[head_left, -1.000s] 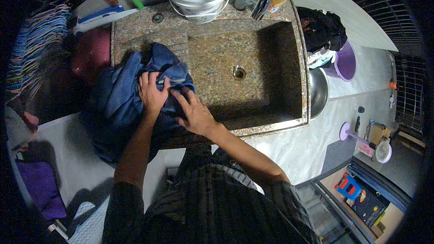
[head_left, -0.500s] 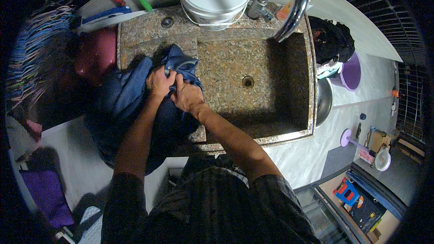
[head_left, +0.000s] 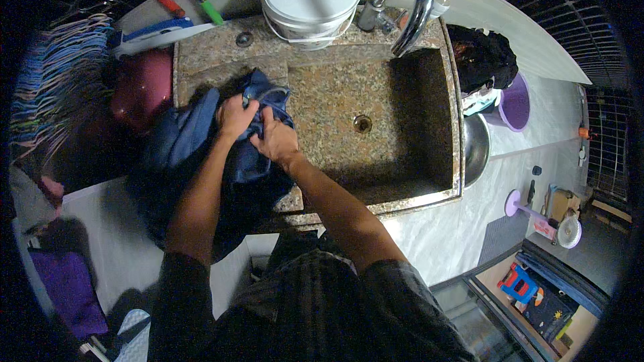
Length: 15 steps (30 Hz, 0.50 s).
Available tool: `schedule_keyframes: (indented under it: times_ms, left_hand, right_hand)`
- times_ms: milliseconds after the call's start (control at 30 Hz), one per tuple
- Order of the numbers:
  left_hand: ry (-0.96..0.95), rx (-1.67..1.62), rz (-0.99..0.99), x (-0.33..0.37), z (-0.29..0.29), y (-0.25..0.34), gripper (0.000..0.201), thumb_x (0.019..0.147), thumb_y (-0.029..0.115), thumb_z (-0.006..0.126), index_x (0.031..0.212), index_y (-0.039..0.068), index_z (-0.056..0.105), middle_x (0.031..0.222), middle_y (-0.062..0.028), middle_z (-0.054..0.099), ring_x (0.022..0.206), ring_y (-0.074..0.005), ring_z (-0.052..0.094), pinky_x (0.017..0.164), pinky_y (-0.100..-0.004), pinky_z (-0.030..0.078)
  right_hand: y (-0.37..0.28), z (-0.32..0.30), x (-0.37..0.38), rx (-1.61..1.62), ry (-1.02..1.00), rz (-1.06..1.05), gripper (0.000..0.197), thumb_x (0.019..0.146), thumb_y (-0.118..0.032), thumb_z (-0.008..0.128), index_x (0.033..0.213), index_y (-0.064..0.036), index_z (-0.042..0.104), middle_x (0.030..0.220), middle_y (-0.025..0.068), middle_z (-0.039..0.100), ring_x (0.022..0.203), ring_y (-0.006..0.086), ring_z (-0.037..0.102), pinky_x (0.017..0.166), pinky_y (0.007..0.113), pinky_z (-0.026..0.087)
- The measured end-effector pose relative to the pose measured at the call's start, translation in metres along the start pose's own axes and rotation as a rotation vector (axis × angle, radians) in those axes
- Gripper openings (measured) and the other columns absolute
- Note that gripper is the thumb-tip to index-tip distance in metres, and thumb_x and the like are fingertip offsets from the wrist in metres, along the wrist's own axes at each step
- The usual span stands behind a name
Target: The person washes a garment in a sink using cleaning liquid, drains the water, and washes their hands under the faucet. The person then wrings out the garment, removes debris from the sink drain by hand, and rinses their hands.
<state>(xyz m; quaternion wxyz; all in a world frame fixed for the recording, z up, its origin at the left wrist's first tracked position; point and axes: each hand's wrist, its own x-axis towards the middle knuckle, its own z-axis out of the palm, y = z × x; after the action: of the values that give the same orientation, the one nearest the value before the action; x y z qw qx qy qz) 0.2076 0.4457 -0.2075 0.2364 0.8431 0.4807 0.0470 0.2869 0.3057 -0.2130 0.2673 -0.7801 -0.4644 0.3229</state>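
A dark blue denim-like garment (head_left: 182, 135) lies bunched over the left part of the speckled stone sink (head_left: 201, 50), and much of it hangs down past the front edge. Near its top, my left hand (head_left: 235, 119) is closed on the fabric beside what looks like a small metal button. Close against it on the right, my right hand (head_left: 278, 139) grips a fold of the same garment, fingers curled in. Folds hide some of the fingertips. To the right of both hands are the deep basin and its drain (head_left: 362, 123).
A lidded white bucket (head_left: 310, 0) stands behind the basin beside a curved chrome faucet (head_left: 424, 13). A dark red rounded container (head_left: 142, 86) and many hangers (head_left: 57, 80) are at left. Right of the sink sit a metal bowl (head_left: 476, 149) and a purple bucket (head_left: 515, 104).
The whole view has shifted slightly. Both hands keep their grip on the garment, and the fabric below my right hand shows somewhat different folds.
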Motion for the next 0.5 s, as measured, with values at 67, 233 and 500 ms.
schedule_keyframes:
  times_ms: [67,233,500]
  left_hand:
    - [0.064,-0.025,0.027,-0.026,-0.021,-0.002,0.036,0.082,0.04,0.066,0.089,0.005,0.07,0.089,-0.0216,0.07,0.084,-0.0445,0.066,0.073,-0.0516,0.051]
    - [0.169,0.033,0.109,-0.124,-0.062,0.006,0.034,0.082,0.029,0.067,0.094,-0.003,0.066,0.102,-0.0263,0.067,0.094,-0.045,0.064,0.08,-0.0505,0.052]
    - [0.292,0.25,0.205,-0.178,0.03,-0.05,0.047,0.085,0.03,0.063,0.108,-0.011,0.064,0.12,-0.0306,0.062,0.116,-0.0495,0.055,0.103,-0.056,0.044]
  right_hand:
    - [-0.01,-0.009,-0.019,0.1,0.02,-0.075,0.065,0.08,-0.028,0.076,0.129,-0.0089,0.038,0.103,0.0251,0.067,0.091,0.0444,0.068,0.077,0.052,0.055]
    - [-0.035,-0.031,-0.096,0.093,-0.02,-0.301,0.066,0.074,-0.026,0.081,0.125,-0.0108,0.042,0.101,0.0216,0.064,0.091,0.0426,0.067,0.075,0.052,0.055]
    - [-0.002,0.011,-0.1,-0.102,-0.303,-0.27,0.072,0.078,-0.034,0.075,0.138,-0.0049,0.046,0.11,0.0232,0.066,0.097,0.0386,0.068,0.08,0.046,0.055]
